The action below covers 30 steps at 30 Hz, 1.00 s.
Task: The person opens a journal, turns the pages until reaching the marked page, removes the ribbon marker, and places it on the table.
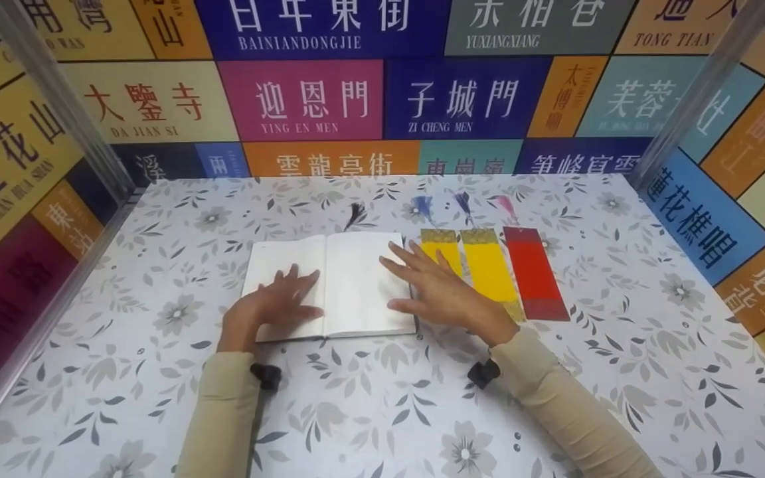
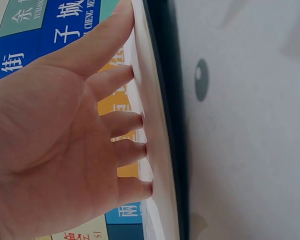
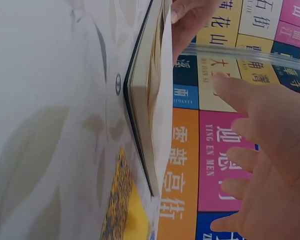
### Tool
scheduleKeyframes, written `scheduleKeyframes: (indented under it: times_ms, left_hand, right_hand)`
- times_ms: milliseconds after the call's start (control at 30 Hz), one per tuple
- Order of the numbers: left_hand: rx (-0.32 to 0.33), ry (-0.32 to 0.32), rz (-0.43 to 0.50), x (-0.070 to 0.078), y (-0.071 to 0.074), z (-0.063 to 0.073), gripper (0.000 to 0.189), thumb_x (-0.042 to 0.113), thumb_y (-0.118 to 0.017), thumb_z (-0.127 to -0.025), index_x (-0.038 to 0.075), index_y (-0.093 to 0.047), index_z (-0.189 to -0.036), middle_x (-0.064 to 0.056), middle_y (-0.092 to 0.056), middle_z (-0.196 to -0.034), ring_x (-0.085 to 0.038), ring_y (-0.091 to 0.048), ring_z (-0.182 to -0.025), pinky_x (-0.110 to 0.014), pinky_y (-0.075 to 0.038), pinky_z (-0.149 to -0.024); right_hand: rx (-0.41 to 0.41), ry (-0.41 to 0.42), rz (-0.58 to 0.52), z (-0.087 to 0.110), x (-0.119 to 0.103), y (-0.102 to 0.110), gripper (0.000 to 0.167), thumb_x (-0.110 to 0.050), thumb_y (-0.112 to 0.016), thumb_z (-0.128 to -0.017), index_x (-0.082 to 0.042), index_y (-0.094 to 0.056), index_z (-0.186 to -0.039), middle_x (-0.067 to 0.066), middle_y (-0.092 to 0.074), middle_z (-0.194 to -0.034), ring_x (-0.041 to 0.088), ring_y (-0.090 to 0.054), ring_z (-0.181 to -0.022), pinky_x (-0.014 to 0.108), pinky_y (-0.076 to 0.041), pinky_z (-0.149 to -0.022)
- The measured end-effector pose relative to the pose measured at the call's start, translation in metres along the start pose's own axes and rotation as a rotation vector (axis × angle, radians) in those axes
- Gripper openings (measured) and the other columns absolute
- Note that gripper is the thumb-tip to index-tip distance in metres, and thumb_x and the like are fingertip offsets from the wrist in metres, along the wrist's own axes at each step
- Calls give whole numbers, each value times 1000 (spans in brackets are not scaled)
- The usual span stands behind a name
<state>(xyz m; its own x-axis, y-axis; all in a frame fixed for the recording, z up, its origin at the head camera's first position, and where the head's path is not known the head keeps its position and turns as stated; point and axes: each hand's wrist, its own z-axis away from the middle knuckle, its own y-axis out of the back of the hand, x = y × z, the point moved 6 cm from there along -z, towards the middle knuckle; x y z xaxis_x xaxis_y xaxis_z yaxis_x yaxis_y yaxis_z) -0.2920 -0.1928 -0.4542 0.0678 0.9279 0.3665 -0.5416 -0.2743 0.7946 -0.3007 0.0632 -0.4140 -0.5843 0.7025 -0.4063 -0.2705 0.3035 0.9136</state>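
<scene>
A notebook (image 1: 362, 285) with blank white pages and a dark cover lies spread open on the table. My left hand (image 1: 273, 302) rests on the left page with its fingers spread; the left wrist view shows the fingertips touching the paper (image 2: 157, 150). Over the right page's outer edge is my right hand (image 1: 445, 289), fingers apart and holding nothing. In the right wrist view this hand (image 3: 270, 155) is raised off the page block (image 3: 145, 95). A black tassel (image 1: 356, 216) pokes out beyond the notebook's far edge.
Right of the notebook lie two yellow bookmarks (image 1: 489, 265) with patterned gold ends, one partly behind my right hand, and a red bookmark (image 1: 535, 272). Their blue, dark and pink tassels (image 1: 505, 207) point away. Panels with printed signs (image 1: 299, 99) enclose the floral tabletop (image 1: 369, 398).
</scene>
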Motion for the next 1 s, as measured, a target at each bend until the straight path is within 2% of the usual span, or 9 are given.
scheduleKeyframes:
  times_ms: [267, 400, 600, 833, 1000]
  left_hand:
    - [2, 30, 12, -3, 0, -2, 79, 53, -46, -101, 26, -4, -162, -17, 13, -167, -43, 14, -154, -66, 7, -122]
    - [0, 45, 19, -4, 0, -2, 79, 54, -47, -100, 28, -4, -162, -15, 12, -168, -42, 13, -154, -66, 7, -122]
    - [-9, 43, 23, -2, 0, 0, 79, 54, -46, -101, 30, -3, -162, -13, 14, -168, -39, 13, -155, -64, 7, -124]
    - [-3, 28, 17, -1, 0, -1, 79, 53, -47, -101, 27, -5, -162, -16, 12, -168, -41, 12, -155, -65, 6, -123]
    - [9, 12, 13, -1, 0, -1, 79, 51, -49, -101, 24, -7, -162, -19, 9, -168, -44, 9, -154, -67, 4, -123]
  right_hand:
    - [-115, 63, -14, -13, -18, -16, 73, -50, -61, -96, -33, -28, -158, -12, -10, -170, 21, -1, -160, 57, 2, -128]
    - [-195, 72, -9, -18, -23, -27, 77, -52, -65, -93, -33, -28, -158, -11, -9, -170, 20, -1, -159, 51, -1, -130]
    - [-315, 54, 37, -21, -24, -41, 82, -46, -71, -90, -29, -29, -158, -7, -10, -170, 24, -5, -159, 46, -8, -130]
    - [-321, 33, 5, -18, -21, -39, 77, -39, -76, -88, -29, -38, -155, -8, -21, -168, 22, -15, -158, 46, -16, -129]
    - [-334, 45, -48, -15, -18, -36, 71, -34, -73, -91, -26, -41, -154, -6, -22, -168, 22, -16, -158, 47, -16, -129]
